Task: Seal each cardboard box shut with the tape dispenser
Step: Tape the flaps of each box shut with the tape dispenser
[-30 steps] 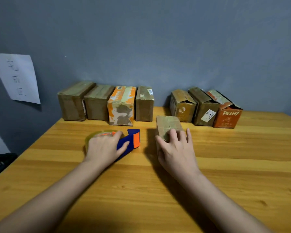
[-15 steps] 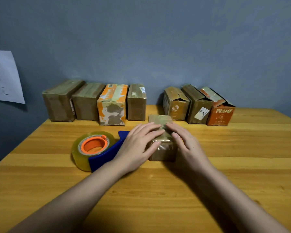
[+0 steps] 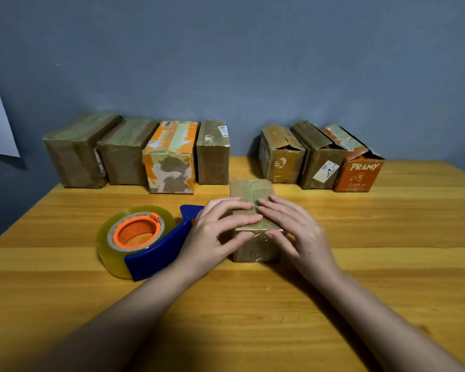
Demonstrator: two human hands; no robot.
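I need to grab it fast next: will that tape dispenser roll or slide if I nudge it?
The tape dispenser lies flat on its side, so it probably won't roll. On the smooth wooden table it may slide. The thick roll suggests some weight.

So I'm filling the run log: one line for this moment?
left hand and right hand press flaps of small box | tape dispenser idle on table

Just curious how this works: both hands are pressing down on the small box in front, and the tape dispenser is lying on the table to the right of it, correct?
Not quite. The head view shows the tape dispenser lying left of the small box, not right. Both the left hand and right hand do press on that box.
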